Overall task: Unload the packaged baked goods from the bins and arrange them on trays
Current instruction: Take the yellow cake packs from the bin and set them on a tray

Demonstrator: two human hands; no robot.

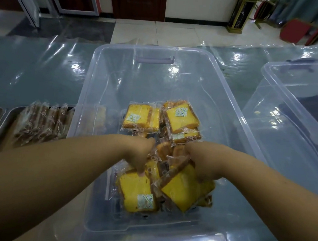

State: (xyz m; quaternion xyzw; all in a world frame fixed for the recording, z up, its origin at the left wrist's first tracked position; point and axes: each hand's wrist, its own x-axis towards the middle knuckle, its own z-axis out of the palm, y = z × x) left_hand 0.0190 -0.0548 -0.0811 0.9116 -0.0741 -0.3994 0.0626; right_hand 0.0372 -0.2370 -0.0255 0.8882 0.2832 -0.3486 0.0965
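A clear plastic bin [105, 63] stands in front of me with several wrapped yellow cake slices on its floor. Both my hands reach down into it. My left hand [141, 155] grips the top edge of a wrapped slice [137, 192] lying flat at the near side. My right hand [202, 161] holds a tilted wrapped slice [181, 190] beside it. Two more packets [141, 117] [181, 118] lie further back in the bin. My fingertips are hidden among the wrappers.
A metal tray [3, 125] at the left carries a row of wrapped brown cake slices [42, 122]. A second clear bin [295, 116] stands at the right. Clear plastic sheeting [34, 68] covers the table. Red chairs [298, 30] stand on the tiled floor behind.
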